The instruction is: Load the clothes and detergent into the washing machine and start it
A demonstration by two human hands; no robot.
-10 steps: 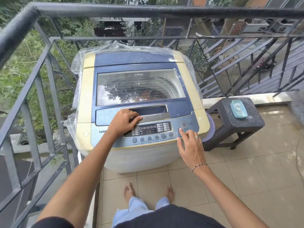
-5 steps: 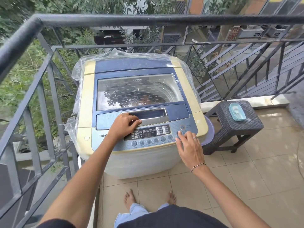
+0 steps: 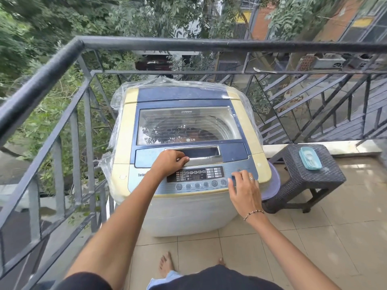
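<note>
A top-loading washing machine (image 3: 245, 130) with a yellowed body and blue top stands against the balcony railing, its glass lid (image 3: 188, 124) down. Dark clothes show dimly through the glass. My left hand (image 3: 169, 162) rests on the lid's silver handle recess (image 3: 201, 152), fingers curled, holding nothing. My right hand (image 3: 243, 189) lies on the right end of the control panel (image 3: 194, 175), fingertips on the buttons there, fingers apart. The panel's display shows faint digits.
A black metal railing (image 3: 209, 43) runs along the left and the far side. A dark wicker stool (image 3: 303, 176) stands to the machine's right with a teal lidded box (image 3: 310, 158) on it. A purple tub rim (image 3: 272, 185) shows between them. Clear plastic wrap (image 3: 117, 101) hangs around the machine. Tiled floor lies underfoot.
The view has tilted up, so the machine sits lower in frame. My left hand slid slightly up onto the handle recess. My right hand stays at the panel's right end.
</note>
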